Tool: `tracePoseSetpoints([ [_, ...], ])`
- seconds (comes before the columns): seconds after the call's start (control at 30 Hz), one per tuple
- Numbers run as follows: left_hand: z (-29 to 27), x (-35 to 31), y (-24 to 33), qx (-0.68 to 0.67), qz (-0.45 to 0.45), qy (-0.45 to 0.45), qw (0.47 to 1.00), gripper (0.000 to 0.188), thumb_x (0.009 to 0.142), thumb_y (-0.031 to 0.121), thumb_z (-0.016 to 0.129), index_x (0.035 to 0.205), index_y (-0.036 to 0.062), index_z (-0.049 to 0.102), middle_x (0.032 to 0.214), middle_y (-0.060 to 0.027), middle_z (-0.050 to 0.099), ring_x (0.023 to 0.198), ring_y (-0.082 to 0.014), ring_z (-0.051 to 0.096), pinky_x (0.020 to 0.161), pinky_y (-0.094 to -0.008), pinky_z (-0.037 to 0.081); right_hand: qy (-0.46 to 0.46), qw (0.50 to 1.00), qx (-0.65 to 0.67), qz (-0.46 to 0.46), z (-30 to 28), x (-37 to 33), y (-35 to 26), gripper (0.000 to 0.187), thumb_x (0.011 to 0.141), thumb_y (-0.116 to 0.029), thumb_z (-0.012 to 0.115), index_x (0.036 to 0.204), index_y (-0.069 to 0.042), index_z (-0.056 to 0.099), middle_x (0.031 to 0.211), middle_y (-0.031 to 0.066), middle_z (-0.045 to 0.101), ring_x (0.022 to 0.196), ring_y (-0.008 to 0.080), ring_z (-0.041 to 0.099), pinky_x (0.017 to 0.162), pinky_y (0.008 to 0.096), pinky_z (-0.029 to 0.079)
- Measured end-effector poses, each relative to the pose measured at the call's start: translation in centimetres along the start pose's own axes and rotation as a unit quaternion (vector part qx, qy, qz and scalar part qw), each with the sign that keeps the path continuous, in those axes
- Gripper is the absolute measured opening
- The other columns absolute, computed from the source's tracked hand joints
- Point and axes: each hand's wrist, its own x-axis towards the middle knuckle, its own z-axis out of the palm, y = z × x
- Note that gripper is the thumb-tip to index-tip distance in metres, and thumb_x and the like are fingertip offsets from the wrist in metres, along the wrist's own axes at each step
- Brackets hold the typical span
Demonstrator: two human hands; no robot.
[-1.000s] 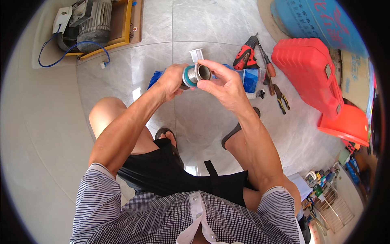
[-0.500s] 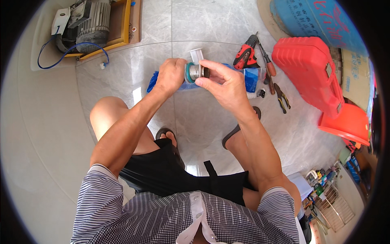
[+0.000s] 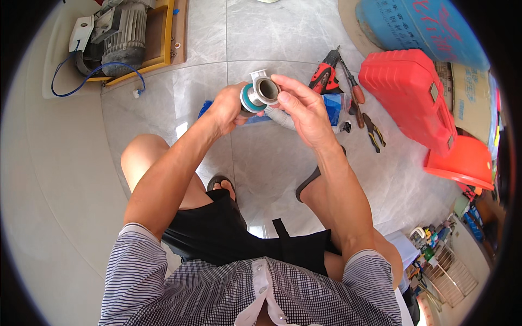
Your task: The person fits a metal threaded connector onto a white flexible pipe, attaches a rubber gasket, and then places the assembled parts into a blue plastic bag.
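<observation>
A small spool of silver wire (image 3: 267,91), with grey flanges and a teal ring, is held up over the floor in front of me. Its open end tilts toward me and the hollow core shows. My left hand (image 3: 228,108) is closed round the spool's left end; some of its fingers are hidden behind it. The thumb and fingers of my right hand (image 3: 307,111) pinch the right flange. Just beyond the spool a white spool-like piece (image 3: 258,74) stands, partly covered. Below the hands lie blue plastic packaging (image 3: 334,107) and a whitish corrugated tube (image 3: 280,117).
On the right are a red and black drill (image 3: 325,76), a screwdriver (image 3: 357,93), pliers (image 3: 374,132), a red tool case (image 3: 408,92), a red plastic bucket (image 3: 462,163) and a blue drum (image 3: 424,30). An electric motor (image 3: 124,43) with a blue cable sits at the upper left.
The spool has turned so its open end faces up toward me. My left hand has rolled with it, and my right fingers have shifted along the flange.
</observation>
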Motion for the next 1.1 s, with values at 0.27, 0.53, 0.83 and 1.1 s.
tracePoseSetpoints([
  [0.27, 0.9, -0.4, -0.9, -0.047, 0.003, 0.050, 0.998, 0.033, 0.105, 0.029, 0.039, 0.105, 0.0095, 0.065, 0.076, -0.0099, 0.067, 0.046, -0.0094, 0.041, 0.040, -0.0256, 0.021, 0.102, 0.977, 0.188, -0.023, 3.3, -0.5, 2.6, 0.030, 0.102, -0.012, 0.060, 0.129, 0.000, 0.066, 0.115, 0.0075, 0.069, 0.093, 0.0151, 0.063, 0.079, 0.0308, 0.053],
  [0.53, -0.2, -0.1, -1.2, -0.010, -0.013, 0.065, 0.998, 0.028, 0.104, 0.030, 0.042, 0.106, 0.0124, 0.063, 0.075, -0.0082, 0.067, 0.048, -0.0088, 0.040, 0.042, -0.0245, 0.020, 0.065, 0.971, -0.168, -0.158, 1.1, -0.3, 1.0, 0.035, 0.099, -0.015, 0.062, 0.130, -0.001, 0.065, 0.117, 0.0102, 0.067, 0.104, 0.0195, 0.064, 0.089, 0.0320, 0.053],
  [0.83, -1.0, 0.1, -1.9, 0.119, -0.010, 0.134, 0.984, 0.032, 0.100, 0.031, 0.044, 0.089, 0.0102, 0.066, 0.071, -0.0029, 0.063, 0.053, -0.0102, 0.047, 0.046, -0.0285, 0.029, -0.015, 0.931, -0.352, -0.098, 0.9, -0.6, -0.4, 0.044, 0.081, -0.012, 0.080, 0.123, -0.003, 0.069, 0.103, 0.0129, 0.066, 0.091, 0.0239, 0.068, 0.077, 0.0335, 0.059],
  [1.1, -5.4, 2.5, -4.1, 0.271, 0.189, 0.174, 0.928, 0.041, 0.098, 0.030, 0.045, 0.090, -0.0010, 0.070, 0.072, -0.0066, 0.062, 0.056, -0.0146, 0.054, 0.048, -0.0328, 0.039, 0.049, 0.916, -0.351, -0.189, 2.2, 0.1, 1.1, 0.035, 0.079, -0.015, 0.079, 0.111, -0.001, 0.071, 0.097, 0.0180, 0.070, 0.086, 0.0346, 0.069, 0.077, 0.0424, 0.054],
])
